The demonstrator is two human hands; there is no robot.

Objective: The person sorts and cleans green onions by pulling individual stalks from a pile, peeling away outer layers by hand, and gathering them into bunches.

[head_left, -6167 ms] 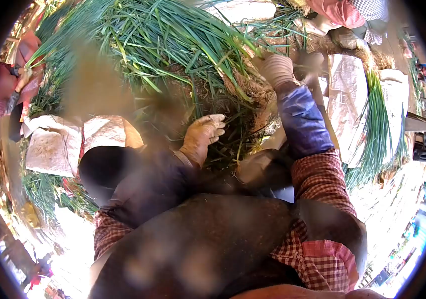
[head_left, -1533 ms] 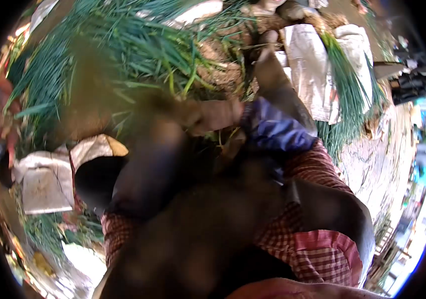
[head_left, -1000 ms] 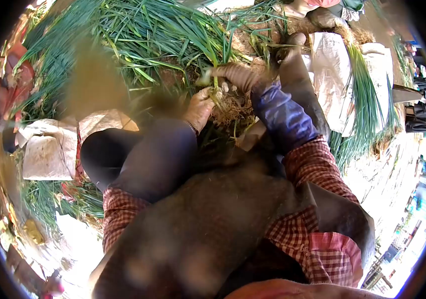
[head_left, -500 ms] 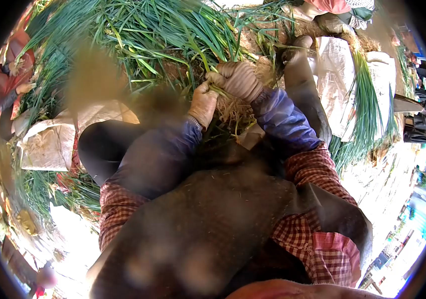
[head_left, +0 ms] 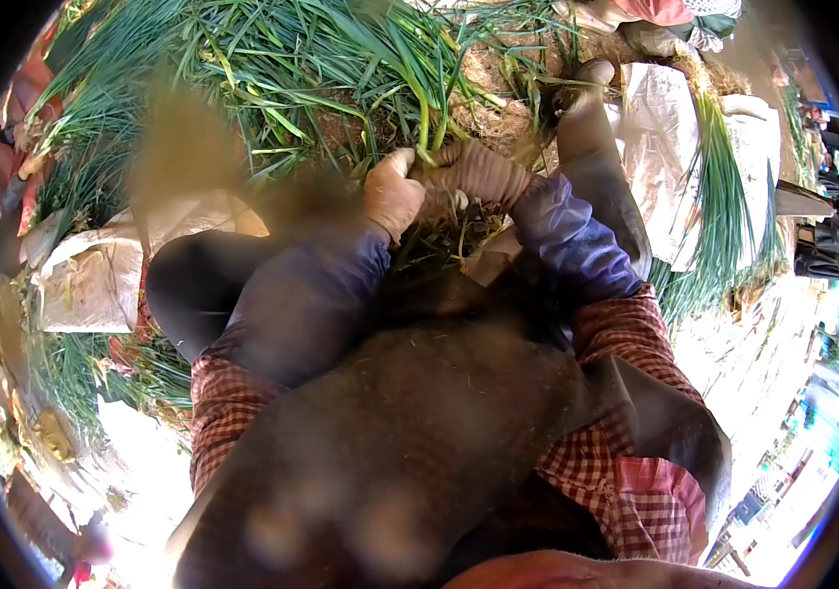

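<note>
Both gloved hands meet near the middle of the view, at the lower edge of a large heap of long green-leaved plants point(head_left: 311, 59). My left hand point(head_left: 395, 196) is closed on the pale lower stem of a green plant point(head_left: 424, 123), thumb upward. My right hand point(head_left: 478, 172), in a striped-looking glove, curls round the same stem from the right, its fingers touching or nearly touching the left ones. The plant's leaves rise from between the hands toward the heap. Pale roots hang partly hidden below the right hand.
White sacks point(head_left: 655, 147) lie at the right with a bundle of green plants point(head_left: 719, 196) across them. Another pale sack point(head_left: 95, 285) is at the left. A co-worker's arm point(head_left: 22, 177) shows at the left edge; another person point(head_left: 655, 12) is at the top right.
Since the oldest frame, my right hand has come down from the upper right to join my left hand on a plant stem. Over the last half second the hands have shifted only slightly.
</note>
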